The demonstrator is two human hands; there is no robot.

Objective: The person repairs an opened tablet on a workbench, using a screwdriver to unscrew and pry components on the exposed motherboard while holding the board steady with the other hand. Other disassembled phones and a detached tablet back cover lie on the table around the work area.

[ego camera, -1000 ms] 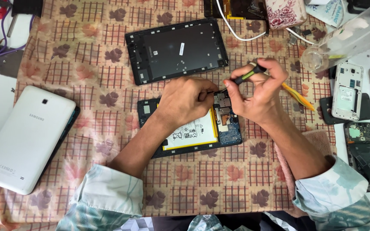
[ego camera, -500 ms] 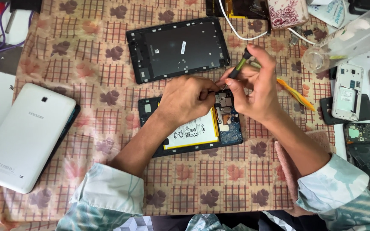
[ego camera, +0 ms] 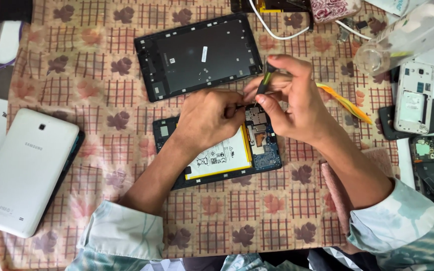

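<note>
An opened tablet (ego camera: 227,155) lies on the patterned cloth, its white and yellow battery and circuit board exposed. My left hand (ego camera: 212,118) rests on its upper edge, fingers curled and pressing down near the board. My right hand (ego camera: 290,98) grips a small screwdriver (ego camera: 264,83) with a green and black handle, held nearly upright with the tip down at the board beside my left fingers. The tip itself is hidden between my fingers. The tablet's black back cover (ego camera: 199,55) lies just beyond my hands.
A white tablet (ego camera: 23,175) lies face down at the left. At the right are opened phones (ego camera: 415,98), a phone board (ego camera: 433,168), an orange-yellow pry tool (ego camera: 345,103) and a clear bottle (ego camera: 408,32). White cables (ego camera: 272,27) run along the far edge.
My right hand has swung the screwdriver from slanting to nearly upright and moved slightly left, closer to my left fingers. The left hand and the opened tablet have stayed in place.
</note>
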